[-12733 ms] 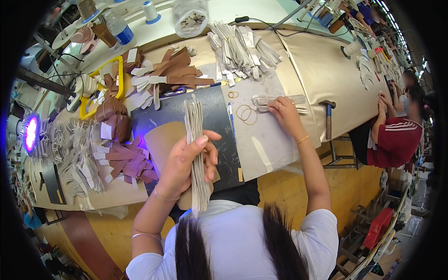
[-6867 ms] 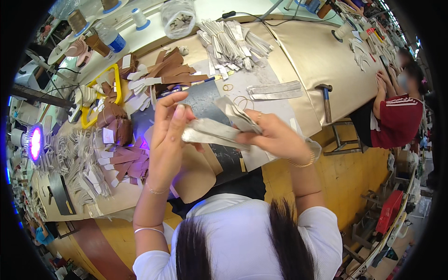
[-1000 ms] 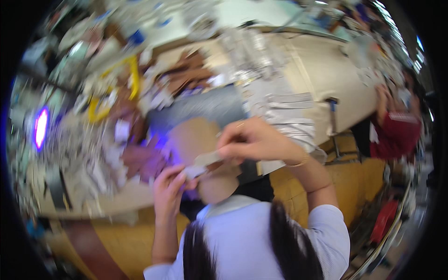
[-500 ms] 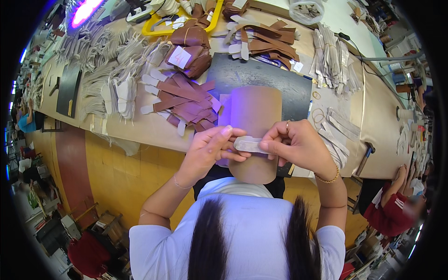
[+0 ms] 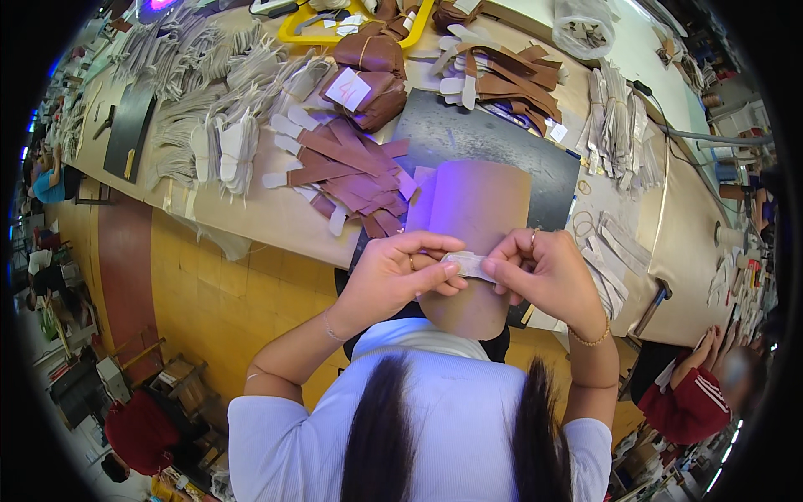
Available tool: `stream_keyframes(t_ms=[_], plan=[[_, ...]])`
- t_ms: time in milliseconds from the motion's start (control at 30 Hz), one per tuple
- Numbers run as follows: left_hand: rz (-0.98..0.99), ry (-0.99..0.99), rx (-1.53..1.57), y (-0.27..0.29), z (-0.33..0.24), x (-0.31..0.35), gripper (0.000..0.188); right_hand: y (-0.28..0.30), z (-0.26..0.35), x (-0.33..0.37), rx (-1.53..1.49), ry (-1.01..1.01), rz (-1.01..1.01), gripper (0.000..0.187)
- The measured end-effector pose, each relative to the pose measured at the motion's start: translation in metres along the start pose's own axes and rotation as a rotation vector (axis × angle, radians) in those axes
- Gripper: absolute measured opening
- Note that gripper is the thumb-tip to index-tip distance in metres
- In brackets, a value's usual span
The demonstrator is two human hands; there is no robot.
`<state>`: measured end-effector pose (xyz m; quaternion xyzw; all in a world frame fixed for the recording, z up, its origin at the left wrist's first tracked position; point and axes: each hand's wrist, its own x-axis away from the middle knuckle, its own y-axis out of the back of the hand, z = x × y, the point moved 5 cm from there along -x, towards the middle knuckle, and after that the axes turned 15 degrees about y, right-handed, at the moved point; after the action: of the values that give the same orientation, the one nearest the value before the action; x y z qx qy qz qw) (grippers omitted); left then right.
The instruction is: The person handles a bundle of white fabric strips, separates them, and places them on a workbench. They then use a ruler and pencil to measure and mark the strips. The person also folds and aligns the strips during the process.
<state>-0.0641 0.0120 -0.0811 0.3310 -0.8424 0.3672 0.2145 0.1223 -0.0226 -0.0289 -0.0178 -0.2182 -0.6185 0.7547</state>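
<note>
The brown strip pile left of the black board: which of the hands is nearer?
Left: the left hand is close below and right of the pile; the right hand is farther right.

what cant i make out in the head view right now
Head view: right end of the small pale grey strip, hidden by the fingers of the right hand.
Head view: part of the flat black board, covered by the curved tan sheet.
Head view: far side of the yellow plastic basket, cut off by the upper edge.
</note>
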Motion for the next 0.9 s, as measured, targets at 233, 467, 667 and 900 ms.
stream_keyframes(t_ms=[233, 467, 667, 900], plan=[[-0.005, -0.01, -0.031, -0.002, -0.002, 0.0, 0.031, 0.001, -0.001, 0.003, 0.022, 0.045, -0.025, 0.021], [-0.02, -0.015, -0.009, 0.0, 0.0, -0.003, 0.03, -0.001, -0.005, 0.003, -0.011, 0.082, -0.048, 0.022], [-0.037, -0.039, 0.019, 0.006, 0.005, -0.006, 0.026, 0.008, -0.014, 0.005, -0.12, 0.043, 0.001, 0.015], [-0.023, -0.033, 0.031, 0.011, 0.004, -0.007, 0.025, 0.013, -0.019, 0.011, -0.129, 0.028, -0.059, 0.015]])
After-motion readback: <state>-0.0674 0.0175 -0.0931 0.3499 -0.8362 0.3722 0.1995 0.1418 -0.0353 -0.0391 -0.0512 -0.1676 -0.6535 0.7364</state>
